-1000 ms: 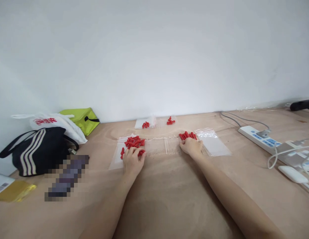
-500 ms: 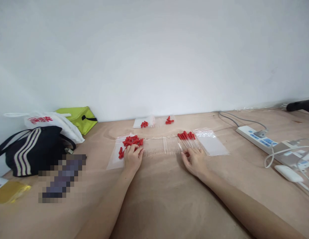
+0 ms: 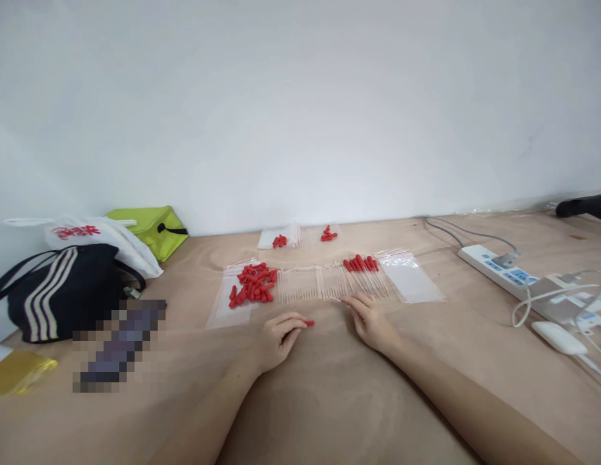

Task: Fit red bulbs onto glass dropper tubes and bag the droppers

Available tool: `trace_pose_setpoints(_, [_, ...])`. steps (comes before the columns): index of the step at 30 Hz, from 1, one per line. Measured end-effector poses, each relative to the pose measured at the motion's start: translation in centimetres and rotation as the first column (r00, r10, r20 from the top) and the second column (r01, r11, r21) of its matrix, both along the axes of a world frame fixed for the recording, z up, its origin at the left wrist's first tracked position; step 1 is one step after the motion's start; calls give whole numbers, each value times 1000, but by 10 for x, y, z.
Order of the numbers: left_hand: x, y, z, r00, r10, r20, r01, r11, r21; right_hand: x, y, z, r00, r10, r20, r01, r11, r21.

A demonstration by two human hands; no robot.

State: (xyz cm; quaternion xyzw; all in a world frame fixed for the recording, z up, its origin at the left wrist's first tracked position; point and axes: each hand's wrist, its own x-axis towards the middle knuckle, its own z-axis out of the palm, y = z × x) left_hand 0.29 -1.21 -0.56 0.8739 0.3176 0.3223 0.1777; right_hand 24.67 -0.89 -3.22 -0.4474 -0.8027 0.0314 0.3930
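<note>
Between the thumb and fingers of my left hand is a red rubber dropper bulb, its end pointing right. My right hand is closed in a pinch on a thin glass dropper tube, of which only a short end shows to the left of the fingertips. Beyond the hands lies a row of clear glass tubes. At the row's right end, several droppers with red bulbs fitted lie side by side. A pile of loose red bulbs rests on a clear plastic bag at the left.
Another clear bag lies right of the droppers. Small bags with red bulbs sit near the wall. A power strip with cables is at the right. A black bag, a green bag and a blurred-out dark object stand left.
My left hand has come away from the bulb pile toward me and right, now with a red bulb. My right hand has shifted slightly left, with a tube end now showing at its fingertips.
</note>
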Motion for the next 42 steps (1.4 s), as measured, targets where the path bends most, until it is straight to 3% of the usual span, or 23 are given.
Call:
trace_pose_setpoints(2, [2,-1,-1,1000,13,-14,-14,999,-43,-1,-1,0,1000,29,3,-29,999,-20])
trace_pose_setpoints(7, [7,3,-5,983,178,-35,-181,979,-92,-6,-3,4,997,77,-3,-77,994,-74])
trace_pose_setpoints(11, [15,3,-7,973,228,-42,-231,968,-101,-9,-8,9,996,89,22,-87,991,-98])
trace_pose_setpoints(15, [23,-3,-4,956,294,-15,-292,937,-191,-14,-13,14,994,109,22,-105,985,-138])
trace_pose_setpoints(24, [26,-7,1,955,290,61,-260,918,-299,-19,-16,19,992,128,10,-125,980,-155])
trace_pose_setpoints(37, [23,-7,3,989,132,68,-113,966,-231,-16,-13,18,968,237,80,-224,965,-137])
trace_pose_setpoints(42, [24,-8,3,992,119,29,-111,971,-213,-18,-14,19,968,194,159,-178,978,-105])
